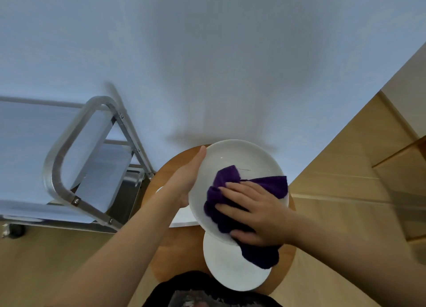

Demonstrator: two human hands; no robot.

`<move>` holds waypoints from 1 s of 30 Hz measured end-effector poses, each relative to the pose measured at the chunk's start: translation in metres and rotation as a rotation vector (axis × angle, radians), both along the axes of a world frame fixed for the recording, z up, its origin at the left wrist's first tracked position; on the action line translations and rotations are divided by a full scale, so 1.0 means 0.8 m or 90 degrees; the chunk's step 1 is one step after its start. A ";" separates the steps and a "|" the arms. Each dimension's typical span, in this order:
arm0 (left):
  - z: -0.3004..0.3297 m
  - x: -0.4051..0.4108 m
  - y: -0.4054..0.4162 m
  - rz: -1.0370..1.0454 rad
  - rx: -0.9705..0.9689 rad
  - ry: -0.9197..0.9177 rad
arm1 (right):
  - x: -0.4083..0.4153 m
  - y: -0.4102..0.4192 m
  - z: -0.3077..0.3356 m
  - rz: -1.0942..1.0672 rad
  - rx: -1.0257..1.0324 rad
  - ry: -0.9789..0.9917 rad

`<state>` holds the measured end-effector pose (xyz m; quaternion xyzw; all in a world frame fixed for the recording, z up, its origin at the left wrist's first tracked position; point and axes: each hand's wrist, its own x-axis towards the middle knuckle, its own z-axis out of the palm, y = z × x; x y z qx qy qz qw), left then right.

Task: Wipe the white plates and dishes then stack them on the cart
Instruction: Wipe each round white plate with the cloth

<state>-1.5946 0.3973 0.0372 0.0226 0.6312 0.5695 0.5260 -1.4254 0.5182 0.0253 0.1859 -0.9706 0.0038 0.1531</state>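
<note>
A round white plate (239,159) is held tilted above a small round wooden table (175,249). My left hand (186,180) supports it at its left rim and underside, fingers straight along the edge. On the plate's face my right hand (255,212) presses a bunched purple cloth (227,180) with spread fingers. Below, a second white plate (230,267) lies flat on the table, partly covered by the hanging cloth. The corner of a white rectangular dish (184,219) shows under the held plate.
A metal cart (76,159) with a tubular handle and flat shelves stands to the left, close to the table. A white wall fills the upper view. Wooden floor lies on the right and lower left. Dark clothing shows at the bottom edge.
</note>
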 end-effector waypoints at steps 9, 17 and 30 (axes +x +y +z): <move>0.012 0.009 0.003 -0.192 -0.054 0.067 | -0.063 0.012 0.031 0.239 0.140 -0.063; 0.024 0.006 -0.005 -0.112 0.020 0.083 | -0.072 0.045 0.046 0.118 0.220 0.040; 0.047 0.024 0.000 0.207 0.096 0.099 | -0.017 -0.037 -0.006 -0.506 -0.244 -0.124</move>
